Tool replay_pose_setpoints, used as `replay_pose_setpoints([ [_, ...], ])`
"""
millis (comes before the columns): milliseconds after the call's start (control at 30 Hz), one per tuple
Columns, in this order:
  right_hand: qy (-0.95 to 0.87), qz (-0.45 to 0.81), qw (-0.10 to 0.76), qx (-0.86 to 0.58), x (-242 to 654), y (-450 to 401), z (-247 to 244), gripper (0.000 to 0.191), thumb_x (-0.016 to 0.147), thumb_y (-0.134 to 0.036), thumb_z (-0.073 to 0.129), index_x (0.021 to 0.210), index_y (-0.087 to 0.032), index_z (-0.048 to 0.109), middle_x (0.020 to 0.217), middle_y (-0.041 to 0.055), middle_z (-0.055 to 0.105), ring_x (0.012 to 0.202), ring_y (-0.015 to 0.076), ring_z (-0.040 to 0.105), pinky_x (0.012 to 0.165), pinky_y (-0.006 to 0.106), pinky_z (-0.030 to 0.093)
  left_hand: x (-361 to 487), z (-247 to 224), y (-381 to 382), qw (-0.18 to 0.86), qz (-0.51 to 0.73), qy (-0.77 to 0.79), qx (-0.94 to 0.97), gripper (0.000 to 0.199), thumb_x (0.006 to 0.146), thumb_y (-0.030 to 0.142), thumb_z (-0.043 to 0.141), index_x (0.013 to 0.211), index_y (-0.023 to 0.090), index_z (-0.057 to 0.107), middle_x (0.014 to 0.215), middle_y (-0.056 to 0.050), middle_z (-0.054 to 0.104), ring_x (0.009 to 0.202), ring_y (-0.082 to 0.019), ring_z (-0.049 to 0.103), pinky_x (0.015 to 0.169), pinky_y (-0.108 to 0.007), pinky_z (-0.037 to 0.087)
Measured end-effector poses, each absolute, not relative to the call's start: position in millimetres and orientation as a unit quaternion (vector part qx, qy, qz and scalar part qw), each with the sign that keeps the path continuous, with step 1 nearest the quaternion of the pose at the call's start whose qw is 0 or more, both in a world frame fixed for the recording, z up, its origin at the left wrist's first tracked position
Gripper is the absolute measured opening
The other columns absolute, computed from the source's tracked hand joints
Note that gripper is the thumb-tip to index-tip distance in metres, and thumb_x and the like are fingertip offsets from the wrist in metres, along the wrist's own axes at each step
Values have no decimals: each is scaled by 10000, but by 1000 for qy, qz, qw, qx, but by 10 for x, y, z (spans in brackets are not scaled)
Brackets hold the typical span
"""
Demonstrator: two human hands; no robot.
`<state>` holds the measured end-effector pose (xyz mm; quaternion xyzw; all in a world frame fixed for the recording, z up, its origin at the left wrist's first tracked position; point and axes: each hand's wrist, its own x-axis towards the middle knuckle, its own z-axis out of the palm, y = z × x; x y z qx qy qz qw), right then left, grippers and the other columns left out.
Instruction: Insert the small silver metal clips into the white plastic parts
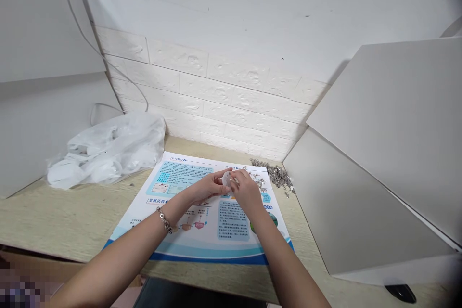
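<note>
Between my two hands is a small, round, whitish translucent piece (227,179), held above a printed sheet (173,245). My left hand (208,187) grips the piece from its left side, fingers and thumb around its edge. The fingers of my right hand (244,188) are pinched together at its right side, touching it; any smaller item between them is too small to make out. A heap of small silvery metal pieces (279,178) lies at the sheet's upper right corner, with some of them spread onto the paper.
A clear plastic bag of white round pieces (108,154) rests at the left on the wooden table (43,221). White panels stand at the left (46,120) and right (390,120), before a white brick-patterned wall (216,86). A dark object (400,293) is at the lower right.
</note>
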<state>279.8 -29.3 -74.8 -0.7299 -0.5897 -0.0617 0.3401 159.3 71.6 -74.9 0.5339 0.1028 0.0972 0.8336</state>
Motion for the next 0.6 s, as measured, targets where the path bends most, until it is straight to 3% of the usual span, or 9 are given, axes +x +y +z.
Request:
replay_pose_setpoints([
  [233, -606, -56, 281, -742, 2772, -303, -714, 217, 798, -170, 443, 968, -203, 573, 1057, 48, 579, 742, 158, 568, 541, 251, 388, 1588, -759, 752, 829, 106, 79, 543, 674, 623, 127, 725, 1240, 215, 470, 974, -56, 641, 954, -186, 571, 917, -378, 357],
  [600, -601, -17, 275, -750, 2752, -333, -661, 322, 816, -182, 384, 1070, -201, 581, 1183, 52, 529, 808, 158, 574, 548, 250, 404, 1570, -702, 746, 822, 106, 86, 553, 661, 654, 133, 710, 1261, 197, 456, 1027, -81, 629, 965, -189, 570, 892, -350, 390],
])
